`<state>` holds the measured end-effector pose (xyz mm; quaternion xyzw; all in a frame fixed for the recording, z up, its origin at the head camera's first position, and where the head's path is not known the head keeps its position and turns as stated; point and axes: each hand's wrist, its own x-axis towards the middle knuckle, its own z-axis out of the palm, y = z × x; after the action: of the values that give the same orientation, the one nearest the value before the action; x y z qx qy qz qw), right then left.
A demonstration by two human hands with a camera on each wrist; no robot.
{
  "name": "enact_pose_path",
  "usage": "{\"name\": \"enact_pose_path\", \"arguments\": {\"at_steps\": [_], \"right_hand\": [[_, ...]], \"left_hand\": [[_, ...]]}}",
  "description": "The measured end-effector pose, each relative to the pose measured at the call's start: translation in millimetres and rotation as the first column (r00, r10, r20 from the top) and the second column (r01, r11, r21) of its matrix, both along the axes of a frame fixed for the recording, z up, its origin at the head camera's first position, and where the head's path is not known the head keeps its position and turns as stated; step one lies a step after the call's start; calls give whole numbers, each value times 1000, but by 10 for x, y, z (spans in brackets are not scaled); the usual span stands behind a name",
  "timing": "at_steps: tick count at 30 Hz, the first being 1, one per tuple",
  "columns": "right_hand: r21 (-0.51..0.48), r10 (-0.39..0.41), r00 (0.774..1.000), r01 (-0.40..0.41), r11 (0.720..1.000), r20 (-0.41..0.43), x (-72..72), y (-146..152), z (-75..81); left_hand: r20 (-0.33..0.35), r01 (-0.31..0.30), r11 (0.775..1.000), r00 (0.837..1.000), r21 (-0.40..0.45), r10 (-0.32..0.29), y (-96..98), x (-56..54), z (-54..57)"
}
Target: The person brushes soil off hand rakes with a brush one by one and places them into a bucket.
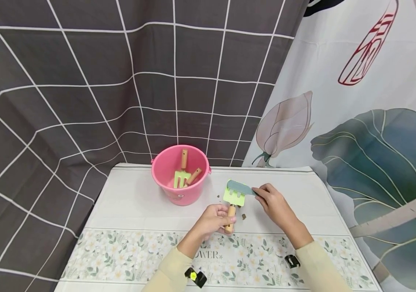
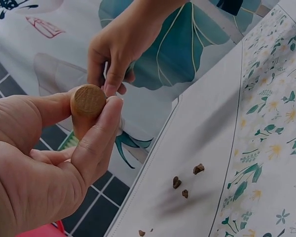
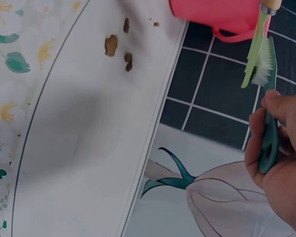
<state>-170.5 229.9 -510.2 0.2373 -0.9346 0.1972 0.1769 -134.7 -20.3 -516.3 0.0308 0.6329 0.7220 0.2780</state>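
My left hand [image 1: 210,220] grips the wooden handle [image 2: 89,106] of a small light-green toy hand rake [image 1: 234,197], its toothed head pointing away from me. My right hand [image 1: 276,206] holds a blue-green brush [image 1: 240,187] by its handle. The brush lies across the rake's head; in the right wrist view its white bristles [image 3: 262,71] are against the rake's green teeth [image 3: 256,47]. Both tools are held above the table. Several brown crumbs of dirt [image 2: 199,169] lie on the white tabletop below, the largest [image 1: 244,216] near the rake handle.
A pink bucket [image 1: 183,198] stands at the table's back, left of my hands. Inside it are a light-green fork [image 1: 181,177] with a wooden handle and another wooden-handled tool [image 1: 194,175]. A floral-banded cloth [image 1: 120,251] covers the table; curtains hang behind.
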Motion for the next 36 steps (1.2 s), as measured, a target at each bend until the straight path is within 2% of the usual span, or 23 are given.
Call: {"name": "enact_pose_path", "arguments": {"at_steps": [8, 16, 24, 30, 36], "right_hand": [[4, -25, 998, 25, 1000, 65, -91, 29, 14], [11, -47, 996, 46, 999, 79, -184, 73, 36], [-17, -58, 994, 59, 998, 90, -229, 83, 93], [-38, -41, 997, 43, 998, 59, -131, 58, 131], [-11, 59, 998, -59, 998, -11, 71, 9, 91]], "left_hand": [[-11, 9, 1000, 1000, 8, -9, -1, 16, -12], [-15, 30, 999, 999, 10, -30, -3, 36, -29], [-2, 27, 999, 1000, 18, -27, -1, 41, -45], [6, 27, 999, 1000, 17, -27, 4, 24, -50], [12, 4, 1000, 1000, 10, -4, -1, -22, -57]]}}
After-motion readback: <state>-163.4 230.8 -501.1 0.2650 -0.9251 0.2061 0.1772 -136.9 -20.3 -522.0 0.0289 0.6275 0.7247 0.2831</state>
